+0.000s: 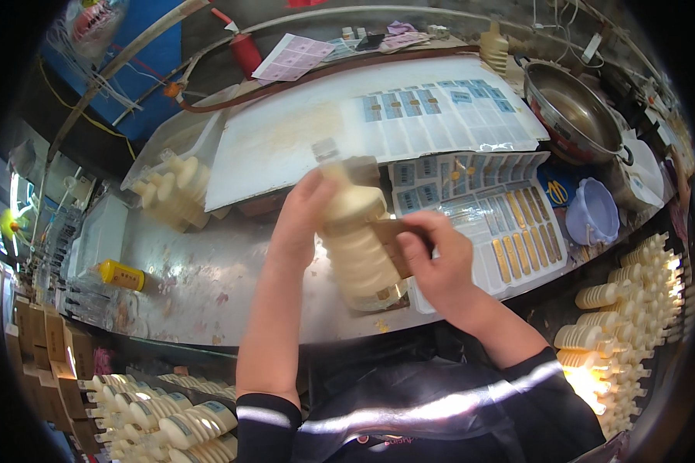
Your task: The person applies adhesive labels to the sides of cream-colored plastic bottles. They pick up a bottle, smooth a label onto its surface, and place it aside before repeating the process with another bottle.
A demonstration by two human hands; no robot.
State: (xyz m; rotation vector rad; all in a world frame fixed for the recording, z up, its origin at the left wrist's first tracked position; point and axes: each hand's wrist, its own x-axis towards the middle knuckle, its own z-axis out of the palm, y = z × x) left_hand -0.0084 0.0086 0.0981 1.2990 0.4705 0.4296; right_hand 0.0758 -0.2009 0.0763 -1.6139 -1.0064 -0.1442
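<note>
A cream plastic bottle (pixel 357 251) with a ribbed body and narrow neck is held tilted over the metal worktable (pixel 201 285). My left hand (pixel 303 212) is closed round its shoulder, just below the blurred neck. In my right hand (pixel 440 258) is a flat brown scraper-like piece (pixel 392 238), pinched between thumb and fingers and laid against the bottle's side. A small gold label shows low on the bottle. Right of the bottle lies a sheet of gold strip labels (pixel 517 239), with blue and white label sheets (pixel 417 174) behind it.
A white board (pixel 278 139) carries more blue labels (pixel 401 104). Several cream bottles (pixel 181 181) stand at the left, near a yellow bottle (pixel 122 275) lying down. A lilac bucket (pixel 592 212) and a metal pot (pixel 575 108) are at the right. Bottles are stacked below on both sides.
</note>
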